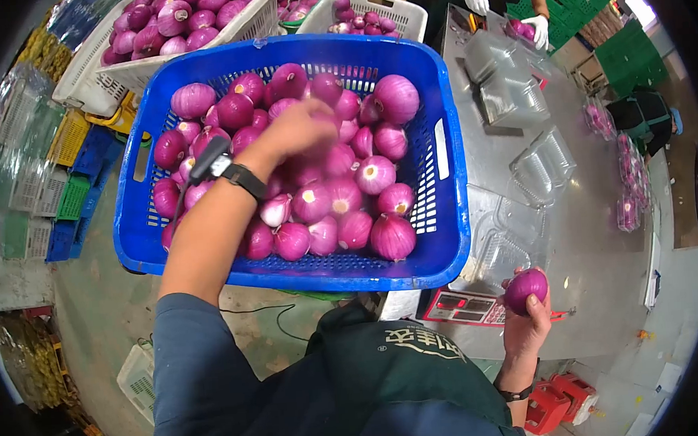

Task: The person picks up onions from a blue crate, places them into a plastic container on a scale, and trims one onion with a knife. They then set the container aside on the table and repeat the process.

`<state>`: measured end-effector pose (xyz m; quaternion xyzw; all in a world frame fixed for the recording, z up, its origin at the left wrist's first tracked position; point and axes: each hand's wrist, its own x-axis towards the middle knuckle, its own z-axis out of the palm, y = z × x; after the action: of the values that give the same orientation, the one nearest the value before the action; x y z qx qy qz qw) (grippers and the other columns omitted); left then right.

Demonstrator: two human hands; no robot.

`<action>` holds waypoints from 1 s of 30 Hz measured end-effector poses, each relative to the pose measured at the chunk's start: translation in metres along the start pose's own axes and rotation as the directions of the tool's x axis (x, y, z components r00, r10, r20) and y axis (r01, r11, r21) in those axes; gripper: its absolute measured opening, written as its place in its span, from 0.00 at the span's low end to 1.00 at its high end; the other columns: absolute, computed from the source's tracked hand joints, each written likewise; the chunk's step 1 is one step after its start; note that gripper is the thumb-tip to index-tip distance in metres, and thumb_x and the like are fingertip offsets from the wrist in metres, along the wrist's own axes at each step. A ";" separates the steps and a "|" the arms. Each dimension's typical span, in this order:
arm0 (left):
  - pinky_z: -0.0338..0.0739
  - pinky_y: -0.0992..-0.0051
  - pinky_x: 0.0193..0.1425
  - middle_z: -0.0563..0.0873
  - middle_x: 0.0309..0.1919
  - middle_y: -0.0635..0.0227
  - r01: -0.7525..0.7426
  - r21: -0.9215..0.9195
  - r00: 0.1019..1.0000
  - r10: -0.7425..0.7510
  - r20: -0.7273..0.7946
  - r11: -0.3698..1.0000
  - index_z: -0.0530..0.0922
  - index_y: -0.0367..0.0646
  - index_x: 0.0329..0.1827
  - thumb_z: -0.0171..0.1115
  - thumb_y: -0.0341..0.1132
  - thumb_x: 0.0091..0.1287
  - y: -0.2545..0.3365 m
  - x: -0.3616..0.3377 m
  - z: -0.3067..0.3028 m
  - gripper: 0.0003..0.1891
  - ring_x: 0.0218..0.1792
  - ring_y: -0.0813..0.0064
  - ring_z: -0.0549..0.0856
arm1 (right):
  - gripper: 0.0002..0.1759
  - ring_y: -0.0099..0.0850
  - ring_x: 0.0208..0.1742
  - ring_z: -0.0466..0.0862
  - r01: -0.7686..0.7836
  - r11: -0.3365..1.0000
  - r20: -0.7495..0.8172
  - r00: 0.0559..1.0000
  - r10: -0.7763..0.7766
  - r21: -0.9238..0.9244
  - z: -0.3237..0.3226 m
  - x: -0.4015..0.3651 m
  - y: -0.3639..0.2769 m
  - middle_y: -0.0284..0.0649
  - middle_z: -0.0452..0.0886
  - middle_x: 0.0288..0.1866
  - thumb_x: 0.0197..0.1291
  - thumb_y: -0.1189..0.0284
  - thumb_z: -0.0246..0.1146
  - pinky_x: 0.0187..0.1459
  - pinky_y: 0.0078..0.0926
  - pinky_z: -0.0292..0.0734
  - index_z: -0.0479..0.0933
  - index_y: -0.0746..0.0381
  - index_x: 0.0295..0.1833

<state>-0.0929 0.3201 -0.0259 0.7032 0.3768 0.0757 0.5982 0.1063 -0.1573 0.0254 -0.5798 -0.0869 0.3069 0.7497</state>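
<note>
My left hand (305,129), with a black band on its wrist, reaches over the red onions (346,194) in a blue plastic basket (289,279). Its fingers are smeared by motion, and I cannot make out whether they grip one. Low on the right, my right hand (529,323) holds a single red onion (525,291) with the fingers wrapped around it. That onion is above the edge of the metal table (601,282), close to a red and white scale (466,307) and clear plastic trays (501,253).
More clear containers (509,88) lie farther along the table. A person's white-gloved hands (541,32) hold onions at the far end. White crates (253,20) of onions stand behind the basket. Another person (645,120) is at the right, beside packed onions (632,173).
</note>
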 end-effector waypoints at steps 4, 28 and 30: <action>0.86 0.74 0.46 0.87 0.46 0.63 -0.045 -0.554 0.999 0.054 0.000 0.832 0.75 0.41 0.68 0.65 0.33 0.66 0.054 -0.049 -0.016 0.25 0.44 0.72 0.89 | 0.39 0.47 0.55 0.86 0.042 0.999 -0.033 0.999 -0.042 -0.010 0.003 0.002 0.004 0.50 0.80 0.61 0.60 0.59 0.74 0.45 0.40 0.89 0.69 0.60 0.73; 0.72 0.54 0.68 0.84 0.57 0.55 -0.821 0.118 0.571 0.804 0.169 0.558 0.80 0.41 0.63 0.81 0.44 0.56 0.101 -0.176 0.135 0.33 0.62 0.50 0.80 | 0.55 0.44 0.54 0.89 -0.201 0.975 0.446 0.867 0.221 -0.092 0.066 -0.010 -0.015 0.51 0.81 0.62 0.62 0.41 0.71 0.51 0.42 0.88 0.59 0.67 0.81; 0.78 0.58 0.64 0.88 0.53 0.58 -0.591 0.396 0.791 0.601 0.115 0.702 0.86 0.43 0.58 0.79 0.45 0.60 0.093 -0.171 0.081 0.25 0.56 0.55 0.85 | 0.48 0.40 0.35 0.90 -0.094 0.995 0.364 0.927 0.092 -0.012 0.040 0.010 -0.009 0.54 0.83 0.60 0.72 0.37 0.58 0.34 0.35 0.89 0.63 0.64 0.80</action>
<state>-0.1271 0.1507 0.0943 0.8956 0.1432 0.1919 0.3750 0.0982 -0.1205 0.0437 -0.5142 -0.1955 0.4444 0.7070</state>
